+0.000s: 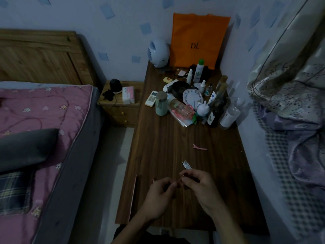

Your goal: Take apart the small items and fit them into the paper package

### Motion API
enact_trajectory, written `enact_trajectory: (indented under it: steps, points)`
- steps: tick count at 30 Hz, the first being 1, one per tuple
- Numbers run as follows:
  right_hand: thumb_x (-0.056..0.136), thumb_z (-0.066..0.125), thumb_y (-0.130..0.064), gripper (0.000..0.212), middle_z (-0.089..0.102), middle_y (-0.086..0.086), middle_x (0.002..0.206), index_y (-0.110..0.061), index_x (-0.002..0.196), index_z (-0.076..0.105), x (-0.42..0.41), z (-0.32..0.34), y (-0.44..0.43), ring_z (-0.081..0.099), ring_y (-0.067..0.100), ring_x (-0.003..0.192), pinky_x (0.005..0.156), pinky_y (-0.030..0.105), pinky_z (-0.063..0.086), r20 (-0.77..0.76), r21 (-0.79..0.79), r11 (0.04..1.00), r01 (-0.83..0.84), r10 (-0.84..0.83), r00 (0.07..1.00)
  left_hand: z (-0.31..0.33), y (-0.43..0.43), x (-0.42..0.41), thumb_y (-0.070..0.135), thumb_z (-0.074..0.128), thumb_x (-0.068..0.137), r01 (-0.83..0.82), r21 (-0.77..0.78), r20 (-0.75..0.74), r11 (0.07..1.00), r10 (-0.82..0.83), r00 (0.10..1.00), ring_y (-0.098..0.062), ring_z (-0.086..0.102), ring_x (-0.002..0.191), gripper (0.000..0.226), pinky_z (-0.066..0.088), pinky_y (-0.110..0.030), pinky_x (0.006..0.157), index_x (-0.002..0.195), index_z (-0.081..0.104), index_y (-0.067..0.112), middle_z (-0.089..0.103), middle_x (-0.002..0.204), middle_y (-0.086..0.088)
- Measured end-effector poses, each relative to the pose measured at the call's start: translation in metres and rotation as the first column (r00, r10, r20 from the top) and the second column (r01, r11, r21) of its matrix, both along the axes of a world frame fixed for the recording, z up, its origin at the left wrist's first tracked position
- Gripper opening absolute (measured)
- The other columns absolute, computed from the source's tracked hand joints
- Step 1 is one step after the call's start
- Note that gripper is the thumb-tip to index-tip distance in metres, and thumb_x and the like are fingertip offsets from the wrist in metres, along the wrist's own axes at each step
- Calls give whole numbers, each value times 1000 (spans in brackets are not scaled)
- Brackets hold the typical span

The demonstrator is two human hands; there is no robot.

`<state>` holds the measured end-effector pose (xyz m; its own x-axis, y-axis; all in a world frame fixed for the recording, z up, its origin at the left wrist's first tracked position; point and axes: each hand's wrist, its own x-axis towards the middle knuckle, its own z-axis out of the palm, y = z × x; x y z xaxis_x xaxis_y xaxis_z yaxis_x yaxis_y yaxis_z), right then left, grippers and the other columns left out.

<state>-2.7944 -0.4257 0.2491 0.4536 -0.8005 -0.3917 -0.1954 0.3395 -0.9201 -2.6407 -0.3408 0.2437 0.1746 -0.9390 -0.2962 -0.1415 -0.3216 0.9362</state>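
Pink slim clip (179,181) pinched between both hands above near table (158,155); long axis runs near-left to far-right. Right hand (197,184) fingers curl on far end, left hand (162,191) curls beside.

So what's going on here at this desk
A person sits at a dark wooden desk and works with both hands near its front edge. The left hand and the right hand pinch a small thin pinkish piece between them; the dim light hides what it is. A small silver item lies just beyond the fingers, and a pink hair clip lies farther back. Bottles, a white clock and an orange bag crowd the far end.
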Motion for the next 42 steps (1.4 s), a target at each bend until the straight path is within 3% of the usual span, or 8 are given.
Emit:
enact_trajectory:
  steps: [4,9,14,21,27,32,36,42]
  points:
    - [88,68,-21,12,76,-3,93,-26,93,78,3,-7,4,72,12,89,72,24,56,22,100,995,17,-19,1000,3,-1,-1,27,54,97,-2,15,2,1000,2,1000,3,56,56,26,41,-13,54,83,71,14,65,64,10]
    - [96,60,-12,15,77,7,98,-17,99,74,5,-11,1,74,19,90,72,31,54,87,240,948,210,-237,968,1,6,1,23,53,98,6,110,-52,994,0,999,-2,57,54,26,44,-16,52,87,68,5,64,66,6]
    - [93,61,-19,16,75,12,96,-12,99,75,13,-16,5,71,26,94,79,39,52,131,349,903,249,-311,941,-5,12,5,25,51,99,27,133,-46,991,-21,999,5,54,54,26,42,-12,54,78,67,23,62,58,16]
    - [99,55,-20,25,75,9,89,-19,89,78,24,-24,8,70,25,87,77,39,53,83,371,883,287,-340,937,-31,15,11,35,52,98,-3,225,-82,974,22,996,-1,59,58,30,47,-18,55,78,70,21,65,60,10]
    - [101,54,-25,24,62,3,74,-19,91,75,28,-28,-2,57,17,67,62,32,47,-38,364,822,437,-456,889,-64,25,50,34,53,96,-154,326,248,933,72,966,-1,65,63,21,55,-26,62,87,69,25,70,76,6]
    - [101,52,-29,26,56,0,68,-16,90,72,36,-34,-7,46,7,48,48,24,36,-96,351,825,443,-439,893,-92,24,76,36,57,92,-389,385,575,837,112,810,-14,65,84,27,56,-30,72,112,61,18,65,100,-1]
    - [100,54,-30,28,56,-3,64,-19,83,73,39,-37,-7,46,5,46,44,21,36,-114,314,852,420,-405,907,-110,20,86,39,66,85,-431,453,568,780,120,814,-21,62,94,49,52,-31,71,126,47,19,59,116,-6]
    - [99,56,-31,29,59,-11,59,-28,80,77,47,-32,-2,52,10,60,54,25,44,-156,243,899,365,-335,929,-123,13,98,29,55,87,-443,480,572,757,113,813,-22,64,81,21,54,-37,68,105,61,19,68,95,-5]
